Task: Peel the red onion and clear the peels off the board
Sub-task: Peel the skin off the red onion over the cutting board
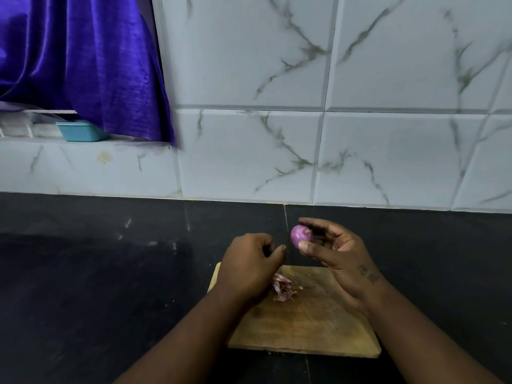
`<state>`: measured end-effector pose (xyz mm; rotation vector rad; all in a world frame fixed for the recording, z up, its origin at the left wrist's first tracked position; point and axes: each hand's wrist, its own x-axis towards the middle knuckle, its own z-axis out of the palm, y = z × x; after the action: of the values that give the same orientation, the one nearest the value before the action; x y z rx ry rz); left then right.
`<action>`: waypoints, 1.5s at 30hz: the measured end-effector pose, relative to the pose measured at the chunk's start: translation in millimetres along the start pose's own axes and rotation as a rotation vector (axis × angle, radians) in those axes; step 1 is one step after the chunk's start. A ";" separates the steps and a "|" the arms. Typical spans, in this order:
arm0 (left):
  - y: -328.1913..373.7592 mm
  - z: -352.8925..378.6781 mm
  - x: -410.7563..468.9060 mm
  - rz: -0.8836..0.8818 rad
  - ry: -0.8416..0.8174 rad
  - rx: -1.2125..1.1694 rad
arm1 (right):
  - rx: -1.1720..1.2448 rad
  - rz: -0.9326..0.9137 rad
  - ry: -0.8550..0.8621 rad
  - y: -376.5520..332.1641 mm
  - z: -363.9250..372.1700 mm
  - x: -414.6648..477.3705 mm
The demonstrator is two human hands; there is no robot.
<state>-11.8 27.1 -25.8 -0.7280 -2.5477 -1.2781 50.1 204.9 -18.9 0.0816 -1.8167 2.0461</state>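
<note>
A small, shiny purple red onion (pixel 300 236) is held above the far edge of the wooden cutting board (pixel 307 322), pinched between the thumb and fingers of my right hand (pixel 336 253). My left hand (pixel 250 263) hovers just to its left with fingers curled in and nothing visible in them, apart from the onion. A little heap of pink papery peels (pixel 282 287) lies on the board's far left part, partly hidden by my left hand.
The board sits on a dark stone counter (pixel 97 273) against a white marbled tile wall (pixel 304 106). At the far left, a blue cloth (pixel 83 59) hangs over a ledge holding a teal tub (pixel 79 131). Small crumbs dot the board.
</note>
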 end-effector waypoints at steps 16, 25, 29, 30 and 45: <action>0.8 0.0 0.5 0.253 0.128 -0.179 | -0.404 -0.124 -0.038 11.7 -5.0 3.3; 8.0 -1.4 -3.7 0.224 0.146 -0.093 | -0.429 -0.180 -0.008 15.3 -4.4 4.3; 9.6 -0.5 -5.1 0.187 0.156 -0.069 | -0.424 -0.186 -0.019 16.4 -4.4 3.3; 9.9 -0.2 -5.1 0.189 0.156 -0.045 | -0.416 -0.187 -0.025 17.0 -4.5 3.0; 1.0 3.2 0.5 0.124 0.042 -0.343 | -0.356 -0.186 -0.053 12.9 -7.1 4.9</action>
<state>-11.5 30.3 -26.8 -0.8961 -2.2350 -1.6873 42.9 212.1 -30.7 0.1973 -2.0913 1.5849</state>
